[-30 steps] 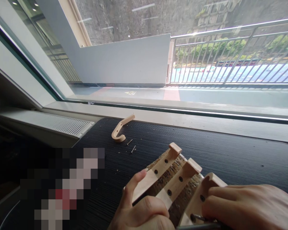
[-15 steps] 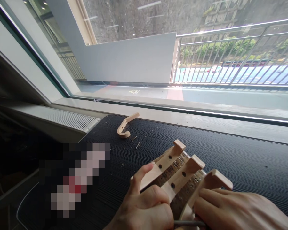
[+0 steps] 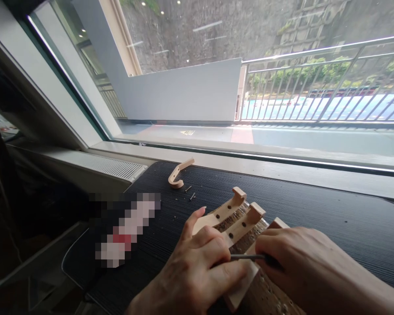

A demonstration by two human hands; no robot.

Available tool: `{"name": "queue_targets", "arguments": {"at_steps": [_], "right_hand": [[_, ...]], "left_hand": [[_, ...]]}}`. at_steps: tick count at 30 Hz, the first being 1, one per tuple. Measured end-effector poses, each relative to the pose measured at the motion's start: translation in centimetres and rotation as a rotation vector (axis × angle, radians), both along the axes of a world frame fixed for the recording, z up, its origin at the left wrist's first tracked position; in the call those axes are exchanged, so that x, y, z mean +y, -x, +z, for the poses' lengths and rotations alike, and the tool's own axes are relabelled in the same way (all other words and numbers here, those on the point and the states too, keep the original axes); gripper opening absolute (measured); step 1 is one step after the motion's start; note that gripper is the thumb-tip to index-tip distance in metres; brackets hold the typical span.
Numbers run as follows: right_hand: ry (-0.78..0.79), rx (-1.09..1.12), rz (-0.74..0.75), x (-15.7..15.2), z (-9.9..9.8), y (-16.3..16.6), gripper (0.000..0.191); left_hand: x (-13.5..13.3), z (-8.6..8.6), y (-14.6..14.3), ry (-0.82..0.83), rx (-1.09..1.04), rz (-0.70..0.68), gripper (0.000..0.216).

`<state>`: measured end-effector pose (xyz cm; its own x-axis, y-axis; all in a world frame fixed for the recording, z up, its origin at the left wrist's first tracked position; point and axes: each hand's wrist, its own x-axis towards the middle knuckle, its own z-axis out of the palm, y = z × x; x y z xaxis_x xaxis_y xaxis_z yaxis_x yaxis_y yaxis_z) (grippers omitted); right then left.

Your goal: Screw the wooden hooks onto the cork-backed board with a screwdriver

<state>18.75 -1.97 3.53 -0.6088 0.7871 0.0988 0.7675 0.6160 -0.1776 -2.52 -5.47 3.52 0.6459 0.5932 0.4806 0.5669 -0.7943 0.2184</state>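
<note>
A wooden hook rack (image 3: 239, 221), a bark-faced board with three pale wooden hooks screwed on, lies on the black ribbed mat (image 3: 331, 218). My left hand (image 3: 197, 267) presses down on its near left part, fingers curled over the wood, index finger stretched along the leftmost hook. My right hand (image 3: 302, 262) is closed round a thin metal tool (image 3: 246, 257), its shaft lying across the nearest hook. A loose wooden hook (image 3: 179, 173) and two small screws (image 3: 190, 192) lie farther back on the mat.
A window sill (image 3: 282, 168) runs behind the mat, with a vent grille (image 3: 114, 166) at the left. Beyond the glass are a balcony and railing. A blurred-out object (image 3: 128, 229) lies at the mat's left edge.
The view has tilted down and pulled back. The thin tool has come up from the rack's near end to lie across the nearest hook. My left hand has slid further over the rack.
</note>
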Motion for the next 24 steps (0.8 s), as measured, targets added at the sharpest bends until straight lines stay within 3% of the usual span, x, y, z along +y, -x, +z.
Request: {"name": "queue_targets", "arguments": {"at_steps": [2,6,9,13,15,18,21,24], "right_hand": [[0.077,-0.03,-0.029,0.1,0.4,0.1,0.017],[0.088,-0.069,-0.08,0.0,1.1,0.2,0.018],[0.045,-0.074,-0.067,-0.1,1.4,0.3,0.017],[0.012,-0.085,-0.071,-0.3,1.7,0.4,0.017],[0.008,-0.092,-0.078,-0.5,1.9,0.5,0.017],[0.002,-0.105,-0.078,-0.6,2.0,0.7,0.017],[0.003,-0.11,-0.066,-0.6,2.0,0.9,0.019],[0.003,-0.091,-0.034,-0.6,1.9,1.0,0.02]], "left_hand": [[-0.5,-0.5,-0.5,-0.06,-0.098,0.047,0.04],[-2.1,-0.5,-2.5,-0.191,-0.263,0.261,0.017],[-3.7,-0.3,-3.8,-0.196,-0.345,0.369,0.01],[-5.6,-2.1,-3.9,-0.187,-0.479,0.545,0.012],[-6.0,-3.8,-3.7,-0.119,-0.602,0.66,0.015],[-6.0,-6.1,-3.6,0.17,-0.699,0.762,0.031],[-5.7,-7.4,-3.7,0.303,-0.668,0.74,0.034],[-5.8,-7.9,-3.7,0.205,-0.521,0.61,0.022]]}}
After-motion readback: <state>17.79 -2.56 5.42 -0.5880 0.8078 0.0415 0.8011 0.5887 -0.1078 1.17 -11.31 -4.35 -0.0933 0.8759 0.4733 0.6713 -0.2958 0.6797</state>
